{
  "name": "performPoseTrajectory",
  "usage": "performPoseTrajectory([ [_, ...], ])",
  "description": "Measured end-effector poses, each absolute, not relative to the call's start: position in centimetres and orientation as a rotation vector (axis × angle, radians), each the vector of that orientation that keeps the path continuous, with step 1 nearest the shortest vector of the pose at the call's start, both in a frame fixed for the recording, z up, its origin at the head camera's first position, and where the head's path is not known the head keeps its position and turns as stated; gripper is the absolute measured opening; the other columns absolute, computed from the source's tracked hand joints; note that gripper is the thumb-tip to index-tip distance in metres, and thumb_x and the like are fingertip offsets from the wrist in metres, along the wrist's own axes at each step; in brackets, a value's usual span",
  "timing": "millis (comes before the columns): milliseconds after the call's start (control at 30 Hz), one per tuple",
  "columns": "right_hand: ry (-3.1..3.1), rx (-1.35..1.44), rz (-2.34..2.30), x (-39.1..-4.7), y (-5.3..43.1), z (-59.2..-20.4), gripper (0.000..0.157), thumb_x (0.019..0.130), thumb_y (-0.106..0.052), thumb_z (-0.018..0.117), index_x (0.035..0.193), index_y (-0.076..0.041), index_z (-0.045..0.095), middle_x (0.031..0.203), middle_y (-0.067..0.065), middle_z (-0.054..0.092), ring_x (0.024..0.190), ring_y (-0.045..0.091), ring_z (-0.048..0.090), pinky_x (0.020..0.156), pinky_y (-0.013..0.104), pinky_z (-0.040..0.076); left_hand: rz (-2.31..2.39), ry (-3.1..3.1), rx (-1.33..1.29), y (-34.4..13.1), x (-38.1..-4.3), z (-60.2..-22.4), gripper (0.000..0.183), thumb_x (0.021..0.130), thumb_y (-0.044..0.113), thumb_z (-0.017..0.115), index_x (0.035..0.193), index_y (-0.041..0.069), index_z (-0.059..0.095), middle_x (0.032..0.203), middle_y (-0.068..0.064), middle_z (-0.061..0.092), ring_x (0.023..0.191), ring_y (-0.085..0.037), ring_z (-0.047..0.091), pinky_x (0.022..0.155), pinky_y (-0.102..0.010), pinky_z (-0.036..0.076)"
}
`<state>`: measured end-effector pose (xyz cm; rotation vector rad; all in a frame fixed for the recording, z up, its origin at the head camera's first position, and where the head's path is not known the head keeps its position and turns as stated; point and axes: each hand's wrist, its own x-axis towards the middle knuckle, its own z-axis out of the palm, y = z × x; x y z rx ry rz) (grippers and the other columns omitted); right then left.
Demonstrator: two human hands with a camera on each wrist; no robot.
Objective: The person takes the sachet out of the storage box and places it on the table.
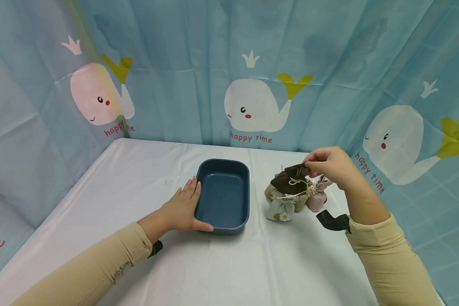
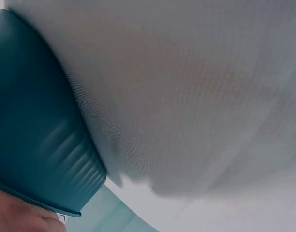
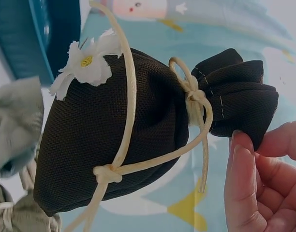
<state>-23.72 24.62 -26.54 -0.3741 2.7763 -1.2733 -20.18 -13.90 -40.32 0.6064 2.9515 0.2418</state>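
A dark brown drawstring pouch (image 3: 114, 125) with a cream cord and a white flower hangs from my right hand (image 1: 330, 165), whose thumb and fingers pinch its gathered top. In the head view the pouch overlaps several smaller pouches, among them a pale floral pouch (image 1: 281, 210) and a pink pouch (image 1: 317, 199). My left hand (image 1: 183, 206) lies along the left side of a dark blue rectangular bin (image 1: 223, 229), fingers straight against the rim and thumb at its near corner. In the left wrist view the bin's ribbed outer wall (image 2: 46, 121) shows above the fingers.
A white cloth (image 1: 229, 267) covers the table. Behind and around it hang blue curtains (image 1: 168, 85) printed with whales. The bin's inside floor shows bare, and the pouches stand to the right of it.
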Motion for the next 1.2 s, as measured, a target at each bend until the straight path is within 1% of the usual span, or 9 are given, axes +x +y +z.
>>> performPoseTrajectory([
  [167, 2.757, -0.392, -1.331, -23.1, 25.8, -26.6, 0.021, 0.088, -0.008, 0.058, 0.095, 0.011, 0.061, 0.067, -0.002, 0.061, 0.06, 0.013, 0.061, 0.059, 0.03, 0.052, 0.244, 2.949, 0.605, -13.9, -20.2, -40.2, 0.136, 0.054, 0.088, 0.05, 0.145, -0.003, 0.005, 0.151, -0.019, -0.005, 0.139, -0.032, -0.002, 0.107, -0.053, 0.014],
  [433, 2.721, -0.383, -1.358, -22.7, 27.6, -27.7, 0.02, 0.088, -0.004, 0.058, 0.095, 0.015, 0.06, 0.068, -0.003, 0.061, 0.062, 0.011, 0.059, 0.061, 0.029, 0.053, 0.252, 2.94, 0.6, -13.9, -20.1, -40.2, 0.136, 0.054, 0.088, 0.05, 0.145, -0.002, 0.005, 0.151, -0.019, -0.005, 0.139, -0.033, -0.001, 0.107, -0.053, 0.014],
  [533, 2.714, -0.386, -1.363, -22.4, 28.2, -27.9, 0.02, 0.088, -0.004, 0.057, 0.094, 0.016, 0.059, 0.069, -0.004, 0.061, 0.062, 0.01, 0.06, 0.062, 0.028, 0.053, 0.265, 2.937, 0.598, -13.9, -20.1, -40.2, 0.135, 0.055, 0.087, 0.052, 0.146, -0.002, 0.005, 0.151, -0.019, -0.006, 0.139, -0.033, 0.0, 0.107, -0.053, 0.014],
  [767, 2.737, -0.401, -1.388, -21.6, 29.1, -27.9, 0.019, 0.088, -0.002, 0.057, 0.091, 0.016, 0.059, 0.067, -0.003, 0.062, 0.06, 0.011, 0.059, 0.06, 0.027, 0.053, 0.245, 2.946, 0.601, -13.9, -20.3, -40.3, 0.139, 0.051, 0.092, 0.045, 0.145, -0.002, 0.004, 0.151, -0.019, -0.007, 0.139, -0.033, -0.001, 0.107, -0.053, 0.014],
  [967, 2.722, -0.355, -1.365, -21.4, 29.7, -28.4, 0.018, 0.089, -0.004, 0.057, 0.091, 0.013, 0.06, 0.069, -0.004, 0.062, 0.061, 0.011, 0.059, 0.061, 0.027, 0.053, 0.263, 2.939, 0.598, -14.0, -20.3, -40.2, 0.138, 0.052, 0.09, 0.047, 0.145, -0.002, 0.004, 0.151, -0.019, -0.008, 0.139, -0.032, -0.003, 0.108, -0.053, 0.013],
  [1200, 2.737, -0.373, -1.369, -21.0, 30.5, -29.0, 0.017, 0.089, -0.003, 0.056, 0.09, 0.014, 0.06, 0.066, -0.003, 0.061, 0.06, 0.012, 0.059, 0.06, 0.028, 0.052, 0.267, 2.941, 0.6, -13.9, -20.1, -40.3, 0.138, 0.053, 0.09, 0.047, 0.145, -0.002, 0.004, 0.151, -0.019, -0.007, 0.139, -0.032, -0.002, 0.108, -0.052, 0.014],
])
